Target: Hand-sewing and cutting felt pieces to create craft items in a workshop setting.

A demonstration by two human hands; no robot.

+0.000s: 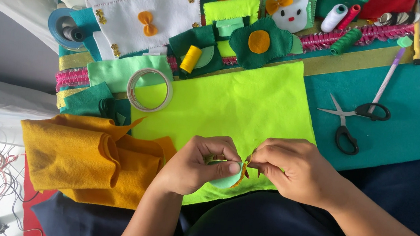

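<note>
Your left hand (195, 164) pinches a small mint-green felt piece with an orange edge (228, 178), its fingers closed on it from the left. Your right hand (292, 168) meets it from the right, fingertips shut on the piece's orange edge; whether they also hold a needle or thread cannot be told. The piece sits between both hands, just above the near edge of the large neon-green felt sheet (232, 105) spread over the teal felt-covered counter (419, 109).

The small piece looks partly made: green and orange layers are already together, but it stays in hand, not laid among the finished shapes such as the dark-green felt flower with an orange centre (259, 42) farther back. The black-handled scissors (355, 123) lie well apart to the right, the folded mustard-yellow felt (86, 157) just left of your left hand, and the clear tape roll (149, 90) beyond it.
</note>
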